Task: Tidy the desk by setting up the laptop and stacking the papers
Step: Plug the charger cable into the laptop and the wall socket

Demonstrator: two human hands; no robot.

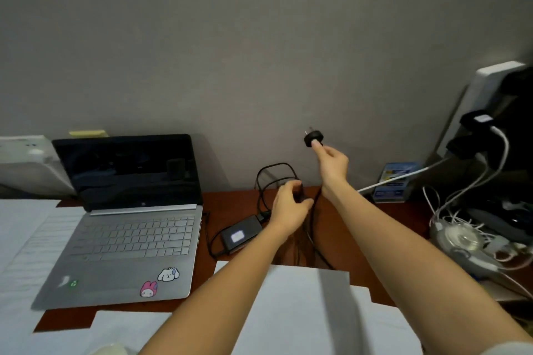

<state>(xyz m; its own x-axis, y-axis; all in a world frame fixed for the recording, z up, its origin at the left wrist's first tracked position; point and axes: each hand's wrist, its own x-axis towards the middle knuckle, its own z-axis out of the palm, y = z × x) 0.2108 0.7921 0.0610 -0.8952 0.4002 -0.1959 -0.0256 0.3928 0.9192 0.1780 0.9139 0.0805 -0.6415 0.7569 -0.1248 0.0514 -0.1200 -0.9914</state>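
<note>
A silver laptop (129,233) stands open on the brown desk (375,228), its screen dark and two stickers near its front edge. To its right lies the black charger brick (240,235). My left hand (288,207) grips a loop of the black charger cable (271,173) just behind the brick. Raised in front of the wall, my right hand (331,164) pinches the round black plug (313,137), prongs pointing up. White papers (305,305) lie under my forearms, and more white sheets (31,239) lie left of the laptop.
A white power strip (487,89) leans up at the right with black adapters (473,124) and a white cable plugged in. A tangle of white cables (461,236) fills the right end. A blue box (393,181) stands by the wall. A white box (26,164) sits back left.
</note>
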